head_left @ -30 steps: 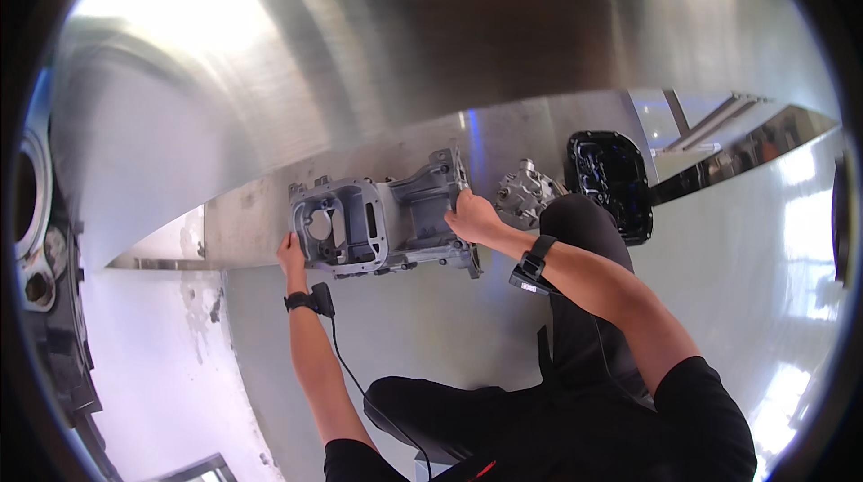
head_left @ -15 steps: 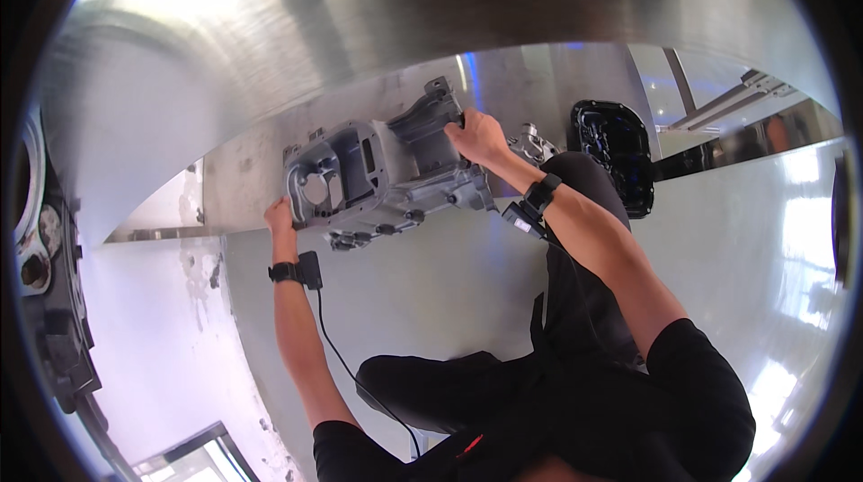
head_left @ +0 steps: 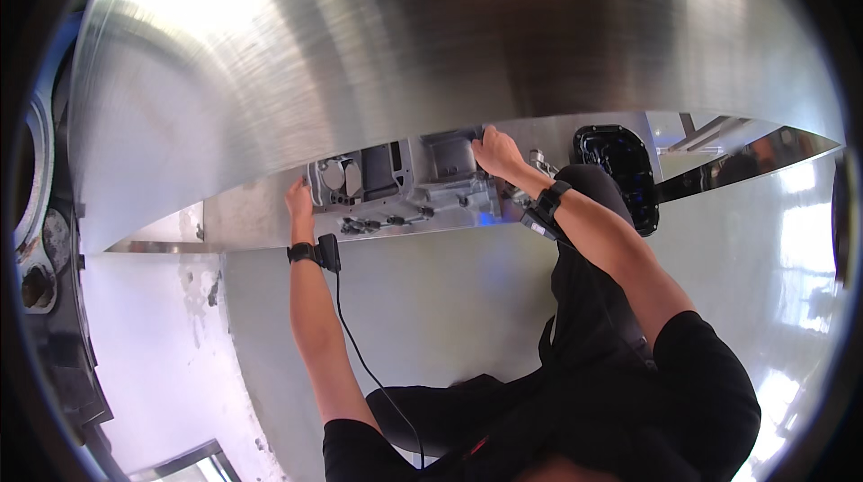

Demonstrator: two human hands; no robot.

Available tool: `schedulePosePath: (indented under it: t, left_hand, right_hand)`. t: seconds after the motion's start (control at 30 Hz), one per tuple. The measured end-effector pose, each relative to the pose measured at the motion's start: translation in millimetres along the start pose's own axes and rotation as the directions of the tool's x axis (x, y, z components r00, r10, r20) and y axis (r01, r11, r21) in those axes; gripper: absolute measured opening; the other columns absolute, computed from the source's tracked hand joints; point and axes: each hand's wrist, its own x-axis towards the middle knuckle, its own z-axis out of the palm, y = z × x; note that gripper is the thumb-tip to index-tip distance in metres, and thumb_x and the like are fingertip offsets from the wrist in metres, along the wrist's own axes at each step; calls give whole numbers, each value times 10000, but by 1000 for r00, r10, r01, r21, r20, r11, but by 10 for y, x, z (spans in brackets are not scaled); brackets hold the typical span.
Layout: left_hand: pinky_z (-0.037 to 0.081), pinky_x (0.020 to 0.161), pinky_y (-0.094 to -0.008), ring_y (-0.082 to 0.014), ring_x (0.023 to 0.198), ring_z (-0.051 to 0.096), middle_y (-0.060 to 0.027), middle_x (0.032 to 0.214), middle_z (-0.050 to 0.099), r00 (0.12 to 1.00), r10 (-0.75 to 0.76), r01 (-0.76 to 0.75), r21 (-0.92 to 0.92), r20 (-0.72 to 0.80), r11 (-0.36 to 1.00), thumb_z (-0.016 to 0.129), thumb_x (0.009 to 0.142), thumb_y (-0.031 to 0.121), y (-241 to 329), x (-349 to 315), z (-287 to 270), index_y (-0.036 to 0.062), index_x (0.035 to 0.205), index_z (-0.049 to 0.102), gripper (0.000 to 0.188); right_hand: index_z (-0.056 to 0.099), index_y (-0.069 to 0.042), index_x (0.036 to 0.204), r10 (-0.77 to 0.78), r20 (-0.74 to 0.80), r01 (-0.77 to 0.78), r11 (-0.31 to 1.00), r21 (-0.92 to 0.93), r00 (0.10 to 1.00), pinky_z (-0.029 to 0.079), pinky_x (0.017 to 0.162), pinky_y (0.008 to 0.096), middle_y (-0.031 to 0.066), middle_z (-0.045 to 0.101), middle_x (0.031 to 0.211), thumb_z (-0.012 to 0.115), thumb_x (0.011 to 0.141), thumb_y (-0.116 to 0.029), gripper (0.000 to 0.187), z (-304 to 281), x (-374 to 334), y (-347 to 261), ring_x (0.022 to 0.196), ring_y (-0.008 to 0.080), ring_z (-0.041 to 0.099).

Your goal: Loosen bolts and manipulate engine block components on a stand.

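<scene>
A grey cast-metal engine housing, with open cavities and a round opening, lies on a metal shelf. The tabletop above hides its far side. At its left end my left hand is closed on the edge, the fingertips partly hidden. My right hand grips the right end with curled fingers. To the right of that hand, a black oil pan stands behind my knee. Small metal parts sit between the pan and the housing.
A brushed-metal tabletop overhangs the shelf close above my hands. My bent leg reaches up near the shelf's front. A black cable runs down from my left wrist's band. Large metal machine parts stand at the far left.
Both hands have shifted the housing slightly right and farther in over the shelf, beneath the tabletop. The view has tilted, and the tabletop now covers the housing's far edge.
</scene>
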Motion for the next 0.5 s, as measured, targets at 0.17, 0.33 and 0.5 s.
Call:
schedulePosePath:
  t: [0.17,0.33,0.5]
  left_hand:
    - [346,971,-318,-279,1167,468,-199,1255,489,994,40,-47,69,100,996,500,774,56,-74,-76,-29,-49,1228,468,468]
    - [344,977,-385,-346,1139,464,-203,1226,498,944,264,-170,396,-196,902,487,795,112,-145,-209,-260,-29,1232,446,461]
    - [339,977,-367,-281,1128,468,-171,1146,547,941,171,-245,236,292,940,393,908,175,-379,-1476,288,3,1113,540,306]
  right_hand:
    - [491,106,902,195,157,-197,980,-4,968,449,785,456,306,592,872,459,809,-221,342,-261,-35,-289,865,432,576]
    - [493,56,931,22,83,-3,975,-223,996,470,705,461,253,598,862,499,798,-224,310,-480,-182,-742,822,386,597]
    - [518,0,949,-279,-209,205,926,-318,937,488,623,430,183,568,901,449,865,-215,241,-549,-219,-795,719,359,579]
